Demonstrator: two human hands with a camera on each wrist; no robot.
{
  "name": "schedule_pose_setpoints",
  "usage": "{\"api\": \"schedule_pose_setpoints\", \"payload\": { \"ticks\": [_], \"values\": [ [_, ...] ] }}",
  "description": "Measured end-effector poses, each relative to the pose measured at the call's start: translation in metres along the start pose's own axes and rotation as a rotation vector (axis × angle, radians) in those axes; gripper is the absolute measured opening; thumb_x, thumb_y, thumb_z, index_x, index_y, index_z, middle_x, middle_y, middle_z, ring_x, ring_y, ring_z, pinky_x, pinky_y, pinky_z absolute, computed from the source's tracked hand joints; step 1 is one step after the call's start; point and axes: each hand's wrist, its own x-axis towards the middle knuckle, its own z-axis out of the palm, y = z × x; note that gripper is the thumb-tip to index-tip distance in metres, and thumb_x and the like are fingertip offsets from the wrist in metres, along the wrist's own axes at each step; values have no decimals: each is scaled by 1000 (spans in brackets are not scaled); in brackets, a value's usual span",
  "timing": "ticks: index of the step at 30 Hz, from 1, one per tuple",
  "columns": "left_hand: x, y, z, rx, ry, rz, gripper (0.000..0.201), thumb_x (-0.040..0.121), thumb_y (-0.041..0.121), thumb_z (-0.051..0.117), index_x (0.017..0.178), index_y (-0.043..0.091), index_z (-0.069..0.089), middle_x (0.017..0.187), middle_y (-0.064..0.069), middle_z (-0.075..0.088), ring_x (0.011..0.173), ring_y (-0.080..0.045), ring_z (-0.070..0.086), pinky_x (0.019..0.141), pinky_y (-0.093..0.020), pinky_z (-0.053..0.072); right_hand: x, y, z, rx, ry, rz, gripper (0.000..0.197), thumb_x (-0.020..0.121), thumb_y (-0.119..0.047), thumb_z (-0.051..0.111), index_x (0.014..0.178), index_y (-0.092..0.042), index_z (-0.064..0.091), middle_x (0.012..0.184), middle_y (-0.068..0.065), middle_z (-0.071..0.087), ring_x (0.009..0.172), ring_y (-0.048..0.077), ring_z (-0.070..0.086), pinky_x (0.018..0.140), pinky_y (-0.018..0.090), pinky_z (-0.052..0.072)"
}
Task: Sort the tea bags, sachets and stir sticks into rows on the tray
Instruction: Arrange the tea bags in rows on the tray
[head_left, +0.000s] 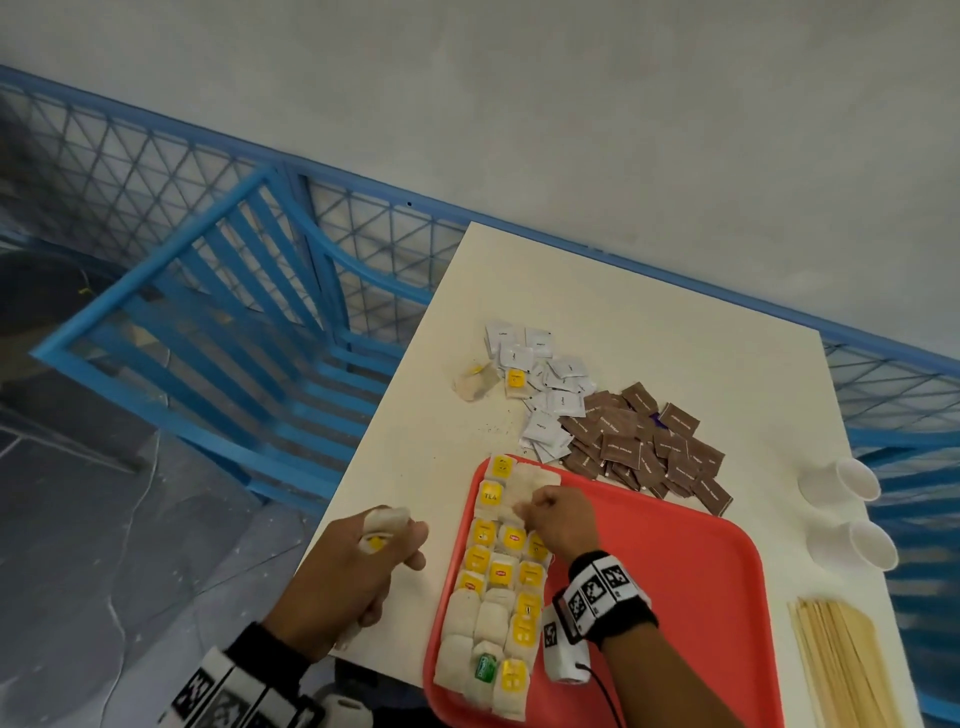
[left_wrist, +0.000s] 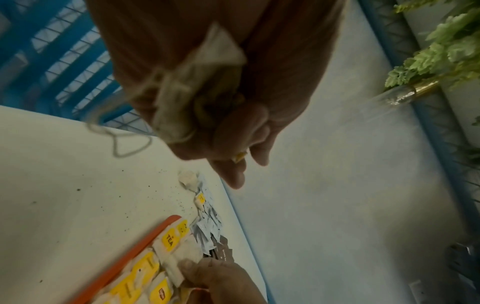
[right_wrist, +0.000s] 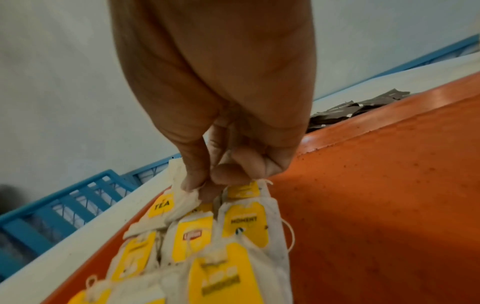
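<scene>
Tea bags (head_left: 491, 597) with yellow tags are laid in tight rows along the left edge of a red tray (head_left: 675, 582), where the right hand (head_left: 563, 522) is bent over the far end of the block, its thumb and fingertips (right_wrist: 191, 185) pinching the corner of one pale bag, apparently so that it can be squared against its neighbours. A small bunch of further bags (left_wrist: 197, 82), strings dangling, is kept clenched in the left hand (head_left: 363, 566) just off the tray's left side, seemingly as a ready supply for the placing hand. Two loose tea bags (head_left: 491, 382) are left on the cream table (head_left: 649, 322) beyond the tray, beside an unsorted heap of white sachets (head_left: 545, 389) and a heap of brown sachets (head_left: 644, 441) that touches the tray's far rim. Wooden stir sticks (head_left: 841, 670) are stacked to the right of the tray, untouched, near two tipped white paper cups (head_left: 852, 514). Only the tea-bag rows appear to be under way; the tray's right side is bare.
</scene>
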Motion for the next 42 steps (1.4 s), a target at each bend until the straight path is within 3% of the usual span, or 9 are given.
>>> {"api": "schedule_pose_setpoints", "payload": {
  "ticks": [2, 11, 17, 21, 23, 27, 33, 38, 42],
  "values": [
    [2, -1, 0, -62, 9, -29, 36, 97, 38, 57, 91, 4, 67, 79, -11, 71, 44, -14, 37, 42, -21, 31, 1, 0, 5, -46, 46, 24, 35, 77, -14, 79, 60, -17, 48, 61, -1, 56, 55, 14, 51, 50, 22, 39],
    [19, 1, 7, -704, -85, -341, 58, 93, 59, 46, 98, 4, 63, 73, -10, 61, 43, -13, 46, 36, -19, 34, -10, -20, 9, -205, 88, 17, 36, 79, -29, 78, 89, -14, 47, 80, -1, 55, 76, 22, 53, 62, 35, 43],
    [29, 2, 17, -915, -170, -426, 61, 93, 62, 47, 94, 4, 64, 72, -10, 58, 45, -16, 51, 40, -21, 38, -94, -83, -25, 132, 11, -413, 21, 81, -24, 79, 78, -19, 59, 59, -9, 49, 54, 6, 43, 53, 19, 37],
    [35, 6, 30, -978, -288, -474, 53, 91, 59, 54, 86, 8, 66, 71, -8, 59, 54, -17, 53, 51, -25, 42, -152, -114, -41, -152, -250, -775, 19, 84, -43, 72, 97, -32, 63, 95, -16, 59, 88, 4, 55, 73, 22, 47],
    [38, 11, 37, -1023, -322, -493, 46, 90, 52, 58, 82, 7, 69, 76, -7, 60, 65, -16, 54, 60, -28, 47, -161, -106, -40, -389, -219, -876, 35, 82, -53, 67, 111, -37, 56, 117, -15, 48, 110, 7, 49, 84, 23, 47],
    [40, 16, 50, -1077, -277, -548, 29, 82, 35, 64, 81, 7, 68, 70, -6, 56, 57, -13, 51, 46, -21, 42, -161, -81, -33, -459, -60, -978, 40, 79, -41, 72, 113, -29, 55, 119, -3, 46, 101, 19, 49, 76, 37, 51],
    [33, 20, 61, -1132, -213, -552, 19, 79, 17, 59, 91, 4, 59, 65, -7, 53, 48, -11, 45, 40, -16, 32, -152, -64, -33, -354, 139, -1113, 27, 87, -15, 70, 110, -28, 65, 118, -3, 53, 96, 22, 53, 74, 39, 48],
    [29, 23, 64, -1080, -172, -489, 12, 92, 14, 53, 94, 4, 58, 64, -7, 53, 53, -11, 47, 43, -20, 45, -154, -69, -44, -90, 78, -1002, 11, 94, -25, 66, 103, -23, 72, 111, -16, 56, 97, 11, 56, 81, 17, 40],
    [23, 26, 61, -849, -172, -269, 9, 88, 14, 60, 85, 7, 64, 66, -7, 51, 53, -14, 51, 48, -25, 48, -156, -85, -62, 267, -138, -652, 6, 92, -31, 67, 90, -26, 71, 86, -5, 69, 77, 10, 61, 65, 41, 47]
  ]
}}
